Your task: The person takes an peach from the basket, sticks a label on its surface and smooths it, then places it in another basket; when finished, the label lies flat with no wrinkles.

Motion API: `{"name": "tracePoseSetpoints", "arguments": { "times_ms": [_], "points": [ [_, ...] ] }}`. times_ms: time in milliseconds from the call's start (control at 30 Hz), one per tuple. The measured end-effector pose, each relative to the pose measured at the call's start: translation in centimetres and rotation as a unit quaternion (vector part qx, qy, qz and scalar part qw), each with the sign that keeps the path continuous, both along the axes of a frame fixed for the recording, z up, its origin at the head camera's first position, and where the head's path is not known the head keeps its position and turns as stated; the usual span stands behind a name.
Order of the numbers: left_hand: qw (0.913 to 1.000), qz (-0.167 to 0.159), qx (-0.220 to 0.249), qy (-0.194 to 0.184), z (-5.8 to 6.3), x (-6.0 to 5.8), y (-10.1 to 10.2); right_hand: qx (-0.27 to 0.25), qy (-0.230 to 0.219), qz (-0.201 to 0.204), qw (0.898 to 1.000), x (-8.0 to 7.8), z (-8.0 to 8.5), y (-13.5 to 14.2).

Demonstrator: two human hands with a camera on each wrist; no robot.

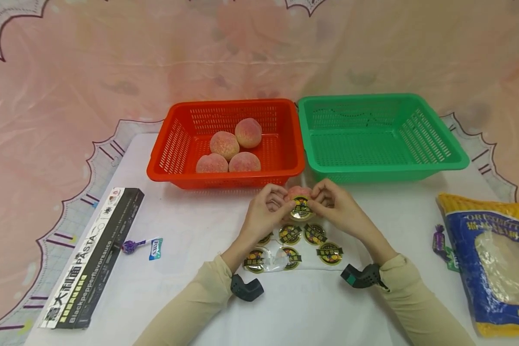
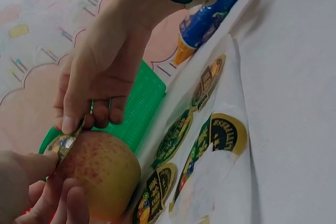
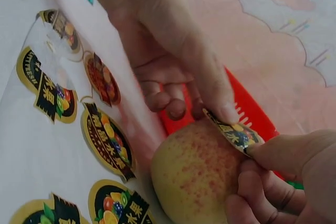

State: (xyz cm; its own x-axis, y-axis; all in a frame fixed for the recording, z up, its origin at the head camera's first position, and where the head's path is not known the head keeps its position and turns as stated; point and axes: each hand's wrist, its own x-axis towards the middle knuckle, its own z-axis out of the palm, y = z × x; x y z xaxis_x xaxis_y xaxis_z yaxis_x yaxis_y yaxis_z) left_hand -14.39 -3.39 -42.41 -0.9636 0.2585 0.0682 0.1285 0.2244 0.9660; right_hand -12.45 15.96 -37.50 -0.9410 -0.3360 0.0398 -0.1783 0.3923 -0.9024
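Note:
Between both hands, a black and gold round sticker (image 1: 302,207) printed with fruit is stretched against a peach (image 2: 100,174). My left hand (image 1: 265,211) pinches the sticker's left edge between thumb and finger. On the other side, the thumb and finger of my right hand (image 1: 335,206) pinch its right edge. The peach, yellow with red speckles, rests on the table under the fingers, its upper part partly covered by the sticker. Nearer the body lies a sheet of similar stickers (image 3: 107,140), with several of them still on it.
Behind the hands stand a red basket (image 1: 225,180) holding several peaches (image 1: 248,133) and a green basket (image 1: 385,169). At left lie a pasta box (image 1: 92,259), a purple lollipop (image 1: 129,247) and a small mint packet (image 1: 155,249). A blue and yellow bag (image 1: 497,264) and a purple candy (image 1: 438,240) lie at right.

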Motion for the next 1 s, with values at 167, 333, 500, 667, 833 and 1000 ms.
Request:
{"name": "tracePoseSetpoints", "arguments": {
  "times_ms": [167,333,500,667,833,1000],
  "points": [
    [0.9933,-0.017,0.050,-0.103,-0.5,-0.5,-0.3,-0.006,-0.014,0.005,1.000,-0.7,-1.3,0.6],
    [0.9751,-0.048,0.119,-0.181,-1.0,-1.1,-0.8,-0.004,-0.019,0.012,1.000,-1.5,-2.8,1.2],
    [0.9638,-0.067,0.128,-0.224,-1.2,-1.2,-1.2,-0.018,-0.033,0.014,0.999,-1.5,-3.1,1.4],
    [0.9885,-0.064,0.014,-0.137,-0.9,-0.6,-1.2,0.015,-0.012,0.012,1.000,-0.9,-2.0,1.0],
    [0.9937,-0.037,-0.101,-0.032,-0.5,0.3,-0.5,0.035,0.001,0.010,0.999,-0.3,-0.9,0.6],
    [0.9955,-0.057,-0.074,-0.015,-0.6,0.3,-0.1,0.006,-0.020,0.035,0.999,-1.0,-2.3,1.0]
  ]
}}
